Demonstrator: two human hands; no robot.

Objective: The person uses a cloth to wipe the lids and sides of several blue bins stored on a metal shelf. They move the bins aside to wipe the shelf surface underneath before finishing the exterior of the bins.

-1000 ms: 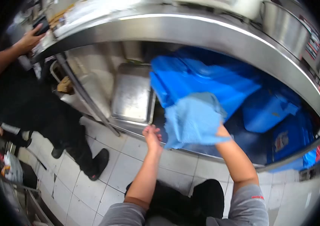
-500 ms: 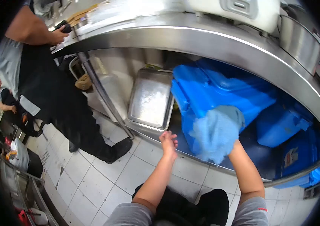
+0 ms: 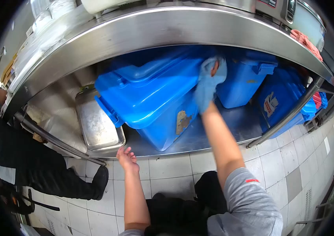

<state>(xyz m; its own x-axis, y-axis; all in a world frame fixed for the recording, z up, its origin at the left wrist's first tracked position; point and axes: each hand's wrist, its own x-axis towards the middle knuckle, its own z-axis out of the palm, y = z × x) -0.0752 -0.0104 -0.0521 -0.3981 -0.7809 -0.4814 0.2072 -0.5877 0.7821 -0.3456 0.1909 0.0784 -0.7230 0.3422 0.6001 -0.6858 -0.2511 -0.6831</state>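
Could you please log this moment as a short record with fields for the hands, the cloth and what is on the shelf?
right hand: wrapped in a light blue cloth, pressed on the big blue bin
left hand: open, empty, at the shelf edge
big blue bin: lidded, tilted, on the lower steel shelf
metal tray: left of the bin
smaller blue bin: right of the cloth
other person: dark clothes, at far left
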